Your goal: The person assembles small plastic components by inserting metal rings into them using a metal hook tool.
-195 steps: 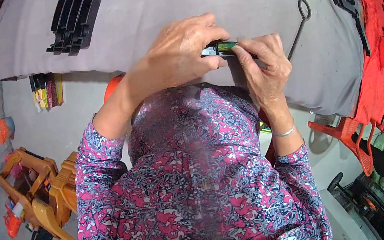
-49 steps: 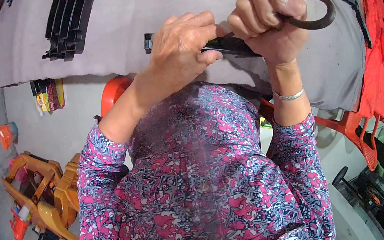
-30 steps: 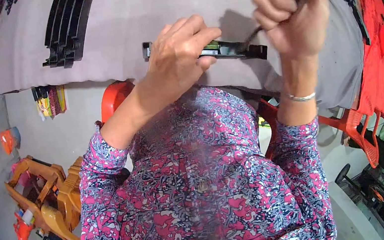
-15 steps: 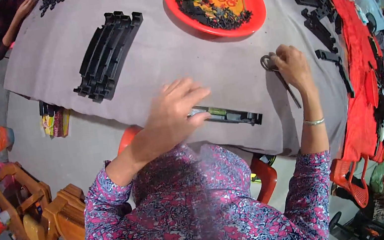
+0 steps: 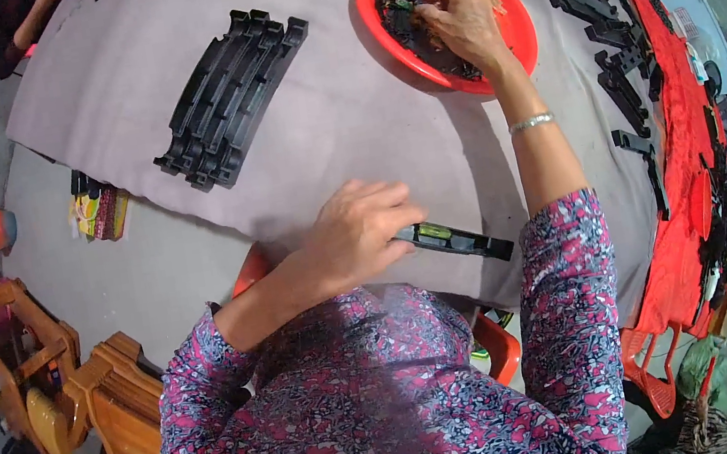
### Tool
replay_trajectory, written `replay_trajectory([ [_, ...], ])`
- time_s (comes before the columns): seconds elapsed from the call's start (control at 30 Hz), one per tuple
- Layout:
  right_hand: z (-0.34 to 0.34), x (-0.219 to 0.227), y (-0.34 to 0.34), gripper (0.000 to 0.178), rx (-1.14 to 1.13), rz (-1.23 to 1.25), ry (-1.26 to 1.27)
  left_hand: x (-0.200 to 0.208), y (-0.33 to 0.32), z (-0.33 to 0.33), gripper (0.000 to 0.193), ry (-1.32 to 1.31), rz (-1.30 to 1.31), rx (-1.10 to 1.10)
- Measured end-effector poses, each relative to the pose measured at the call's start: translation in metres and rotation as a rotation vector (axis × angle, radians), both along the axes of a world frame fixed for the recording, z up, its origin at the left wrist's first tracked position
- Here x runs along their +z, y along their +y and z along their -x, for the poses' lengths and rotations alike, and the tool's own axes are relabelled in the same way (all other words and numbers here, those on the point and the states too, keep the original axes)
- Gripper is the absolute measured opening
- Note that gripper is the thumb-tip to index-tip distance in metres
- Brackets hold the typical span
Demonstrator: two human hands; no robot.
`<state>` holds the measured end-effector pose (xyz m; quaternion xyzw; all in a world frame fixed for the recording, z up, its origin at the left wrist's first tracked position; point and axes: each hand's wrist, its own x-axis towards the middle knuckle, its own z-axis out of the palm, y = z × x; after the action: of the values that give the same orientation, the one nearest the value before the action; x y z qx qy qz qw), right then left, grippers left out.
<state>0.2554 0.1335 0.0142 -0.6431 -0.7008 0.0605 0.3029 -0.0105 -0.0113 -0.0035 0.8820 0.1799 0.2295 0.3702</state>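
Observation:
My left hand (image 5: 368, 226) is closed on one end of a black spirit level (image 5: 470, 240) with a green vial in it, lying at the near edge of the table. Its grip covers the level's left end. My right hand (image 5: 459, 17) reaches into the red plate (image 5: 523, 31), fingers bent together among small black, yellow and orange parts. What those fingertips pinch is too small to make out. To the left, several black level bodies (image 5: 234, 100) lie side by side.
A grey cloth (image 5: 322, 148) covers the table. More black bodies (image 5: 623, 91) lie along its right side, beside a red cloth (image 5: 676, 130). Wooden chairs (image 5: 109, 391) stand on the left, a red plastic chair (image 5: 651, 362) at the right. Another person's arm (image 5: 32, 27) shows far left.
My right hand has moved from the looped dark tool on the cloth up and left into the red plate. That tool no longer shows. My left hand has closed on the level.

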Motion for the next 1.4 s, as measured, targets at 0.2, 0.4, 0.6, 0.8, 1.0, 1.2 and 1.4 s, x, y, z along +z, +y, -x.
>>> replay_trajectory([
  [0.2, 0.003, -0.012, 0.009, 0.023, -0.006, 0.023, -0.159, -0.009, -0.004, -0.005, 0.037, -0.012, -0.073, 0.045],
  [0.4, -0.014, -0.009, 0.004, 0.025, -0.075, 0.050, -0.032, -0.009, -0.005, -0.007, 0.039, 0.015, -0.102, 0.043],
  [0.6, -0.025, -0.006, -0.005, 0.030, -0.154, 0.062, 0.072, -0.007, -0.004, -0.007, 0.039, -0.005, -0.106, 0.047],
  [0.8, -0.020, -0.014, -0.008, 0.030, -0.157, 0.024, -0.077, -0.010, -0.005, -0.010, 0.029, -0.049, -0.119, 0.078],
  [1.0, -0.012, -0.010, -0.009, 0.035, -0.432, 0.051, -0.268, -0.011, -0.005, -0.010, 0.030, -0.050, -0.119, 0.083],
  [1.2, -0.029, -0.013, 0.005, 0.030, -0.319, 0.008, -0.118, -0.011, -0.006, -0.008, 0.031, -0.035, -0.116, 0.084],
  [1.4, -0.045, -0.018, 0.024, 0.026, -0.183, -0.025, -0.286, -0.015, -0.006, -0.010, 0.042, -0.008, -0.148, 0.050],
])
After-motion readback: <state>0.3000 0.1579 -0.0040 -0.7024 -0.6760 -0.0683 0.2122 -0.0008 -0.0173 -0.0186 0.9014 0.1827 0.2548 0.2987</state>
